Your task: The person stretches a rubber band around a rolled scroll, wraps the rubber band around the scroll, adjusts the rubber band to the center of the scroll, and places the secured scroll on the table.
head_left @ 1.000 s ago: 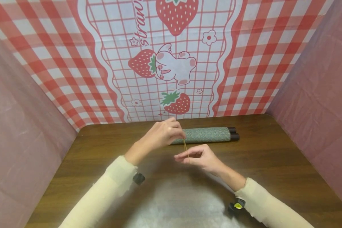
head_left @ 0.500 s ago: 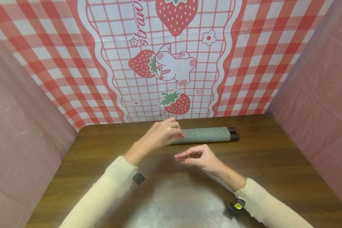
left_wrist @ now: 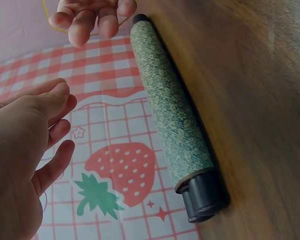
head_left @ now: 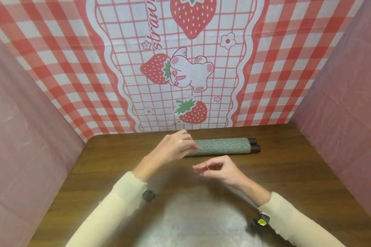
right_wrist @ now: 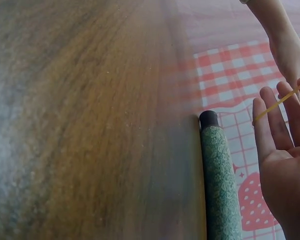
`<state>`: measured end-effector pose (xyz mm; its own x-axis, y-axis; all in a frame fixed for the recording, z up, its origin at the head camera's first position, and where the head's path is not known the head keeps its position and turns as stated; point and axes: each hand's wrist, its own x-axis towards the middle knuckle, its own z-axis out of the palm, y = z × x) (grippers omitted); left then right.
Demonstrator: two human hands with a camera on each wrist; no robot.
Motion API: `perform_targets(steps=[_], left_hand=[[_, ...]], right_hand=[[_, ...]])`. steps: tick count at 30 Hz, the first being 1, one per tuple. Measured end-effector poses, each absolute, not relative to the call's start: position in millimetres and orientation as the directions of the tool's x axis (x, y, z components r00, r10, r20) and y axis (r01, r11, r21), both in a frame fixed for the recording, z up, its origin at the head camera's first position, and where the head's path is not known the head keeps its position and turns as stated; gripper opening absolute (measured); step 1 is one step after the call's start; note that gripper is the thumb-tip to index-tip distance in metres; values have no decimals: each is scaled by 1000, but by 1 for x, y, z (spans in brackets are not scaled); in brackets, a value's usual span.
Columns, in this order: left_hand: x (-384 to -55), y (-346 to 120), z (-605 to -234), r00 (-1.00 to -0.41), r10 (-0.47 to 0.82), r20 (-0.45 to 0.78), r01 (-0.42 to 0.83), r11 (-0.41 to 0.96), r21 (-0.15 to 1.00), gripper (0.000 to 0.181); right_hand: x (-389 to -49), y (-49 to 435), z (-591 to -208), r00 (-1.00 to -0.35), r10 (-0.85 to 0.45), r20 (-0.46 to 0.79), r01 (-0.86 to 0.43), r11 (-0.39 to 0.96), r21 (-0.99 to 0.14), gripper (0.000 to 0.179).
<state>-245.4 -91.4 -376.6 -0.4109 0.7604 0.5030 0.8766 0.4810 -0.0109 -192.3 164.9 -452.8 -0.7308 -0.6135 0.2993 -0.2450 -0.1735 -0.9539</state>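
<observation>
A thin yellow rubber band (head_left: 208,168) is looped over the fingers of my right hand (head_left: 225,170), whose fingers are extended. In the right wrist view the band (right_wrist: 279,105) stretches straight across those fingers. My left hand (head_left: 175,146) hovers up and to the left of it, fingers loosely bent and nothing between them; the left wrist view shows this hand (left_wrist: 27,135) from its side, apart from the band. Behind both hands lies a rolled scroll (head_left: 224,146) covered in green patterned cloth, with two dark rod ends at its right. My left hand hides its left end.
The brown wooden table (head_left: 111,154) reaches back to a red-and-white checked cloth (head_left: 275,68) with strawberry prints. Pink cloth walls (head_left: 337,103) stand at both sides. A dark wrist camera (head_left: 149,195) sits at my left sleeve.
One second ago my left hand pinched the rubber band and pulled it up, stretched between both hands. It has let go, and the band has snapped back onto my right fingers.
</observation>
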Motion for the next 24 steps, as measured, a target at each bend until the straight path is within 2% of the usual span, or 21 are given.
perform_targets(steps=[7,24], left_hand=[[-243,-99,-381,-414,750,515,869,494,-21,8],[-237,-111,-389,-417,734,537,873,489,10,7]], right_hand=[[-192,166,-455,-681,-639,358,-305,-197,-932,24],[-191,178,-457,-721,-603,342,-333,-131,-934,22]])
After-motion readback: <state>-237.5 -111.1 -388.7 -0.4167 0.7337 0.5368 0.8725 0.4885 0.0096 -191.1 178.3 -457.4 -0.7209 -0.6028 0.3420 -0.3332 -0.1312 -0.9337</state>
